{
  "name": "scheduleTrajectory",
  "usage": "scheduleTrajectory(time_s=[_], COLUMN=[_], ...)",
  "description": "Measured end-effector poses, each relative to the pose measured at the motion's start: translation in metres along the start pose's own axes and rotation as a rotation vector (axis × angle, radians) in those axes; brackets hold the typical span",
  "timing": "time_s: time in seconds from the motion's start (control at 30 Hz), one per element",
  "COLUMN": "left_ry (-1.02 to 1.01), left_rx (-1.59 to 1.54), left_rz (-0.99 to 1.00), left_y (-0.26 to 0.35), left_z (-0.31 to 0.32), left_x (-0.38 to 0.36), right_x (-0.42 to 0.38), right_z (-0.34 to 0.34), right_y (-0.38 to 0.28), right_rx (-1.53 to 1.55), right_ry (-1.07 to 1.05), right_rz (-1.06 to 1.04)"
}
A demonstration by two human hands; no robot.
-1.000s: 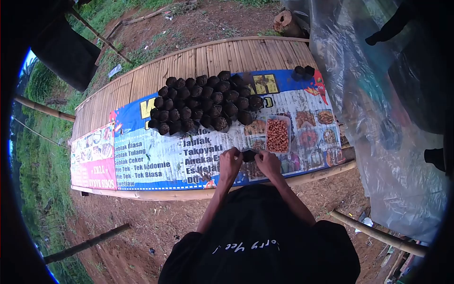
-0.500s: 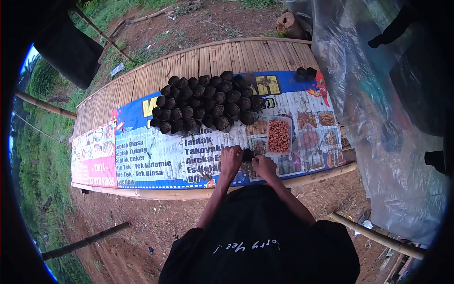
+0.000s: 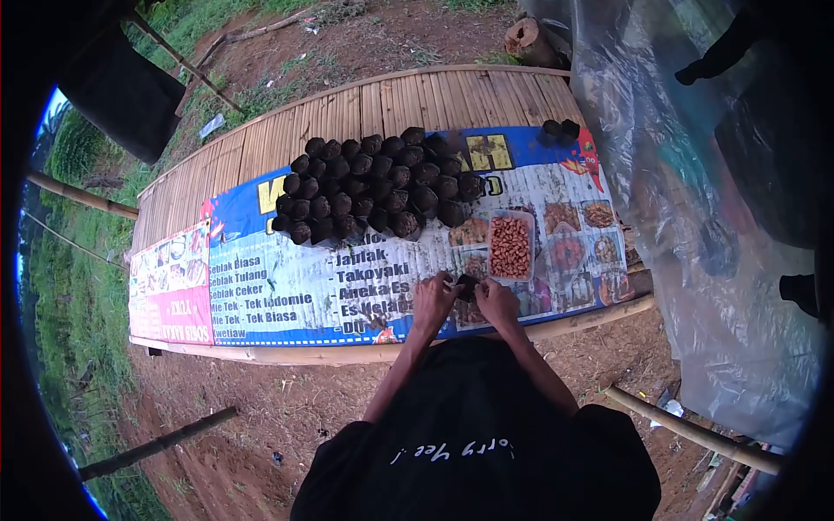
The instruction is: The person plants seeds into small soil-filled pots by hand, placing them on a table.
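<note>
Near the front edge of the banner-covered table, a small black bag (image 3: 467, 287) is between my two hands. My left hand (image 3: 435, 298) pinches its left side with closed fingers. At its right side, my right hand (image 3: 497, 302) has its fingers curled against the bag. Just behind my right hand stands a clear tub (image 3: 511, 247) of reddish-brown seeds. A cluster of black bags filled with dark soil (image 3: 380, 187) stands farther back, left of the tub.
The printed banner (image 3: 295, 286) lies on a bamboo-slat table (image 3: 347, 108). Two more black bags (image 3: 560, 132) stand at the back right. A plastic sheet (image 3: 660, 217) hangs along the right side. Bamboo poles (image 3: 686, 427) cross the lower corners.
Both hands have shifted slightly to the right. The black bag between them has also moved right and now shows more clearly. The whole view has shifted a little.
</note>
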State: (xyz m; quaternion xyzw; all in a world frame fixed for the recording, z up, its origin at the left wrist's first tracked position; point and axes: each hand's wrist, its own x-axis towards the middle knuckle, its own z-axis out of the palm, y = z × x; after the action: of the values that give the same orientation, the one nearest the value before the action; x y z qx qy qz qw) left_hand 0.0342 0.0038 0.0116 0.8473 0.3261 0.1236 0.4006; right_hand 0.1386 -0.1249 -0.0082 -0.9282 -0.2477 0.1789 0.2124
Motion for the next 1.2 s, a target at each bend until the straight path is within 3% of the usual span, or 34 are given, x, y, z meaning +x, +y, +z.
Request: scheduleTrajectory(time_s=[0.2,0.27,0.37,0.7,0.87,1.0,1.07,1.2], left_ry=[0.074,0.152,0.117,0.073,0.128,0.187,0.045,-0.017], left_rx=[0.047,0.001,-0.008,0.063,0.043,0.125,0.085,0.111], left_rz=[0.119,0.158,0.078,0.075,0.154,0.153,0.015,0.037], left_y=[-0.001,0.002,-0.010,-0.006,-0.015,-0.001,0.001,-0.011], left_z=[0.001,-0.006,-0.002,-0.007,0.000,-0.004,-0.004,0.001], left_x=[0.000,-0.002,0.001,0.002,-0.001,-0.007,-0.009,-0.010], right_x=[-0.001,-0.003,0.003,0.004,-0.001,-0.004,-0.004,-0.001], right_z=[0.000,-0.008,0.003,0.000,-0.007,-0.011,-0.014,-0.005], right_y=[0.001,-0.004,0.000,-0.002,-0.007,-0.014,-0.020,-0.011], right_rx=[-0.067,-0.076,-0.078,-0.020,-0.032,0.015,-0.029,-0.063], right_ry=[0.062,-0.030,-0.061,-0.065,-0.158,-0.104,-0.178,-0.195], right_rz=[-0.099,-0.104,-0.091,-0.081,-0.017,0.000,0.057,0.001])
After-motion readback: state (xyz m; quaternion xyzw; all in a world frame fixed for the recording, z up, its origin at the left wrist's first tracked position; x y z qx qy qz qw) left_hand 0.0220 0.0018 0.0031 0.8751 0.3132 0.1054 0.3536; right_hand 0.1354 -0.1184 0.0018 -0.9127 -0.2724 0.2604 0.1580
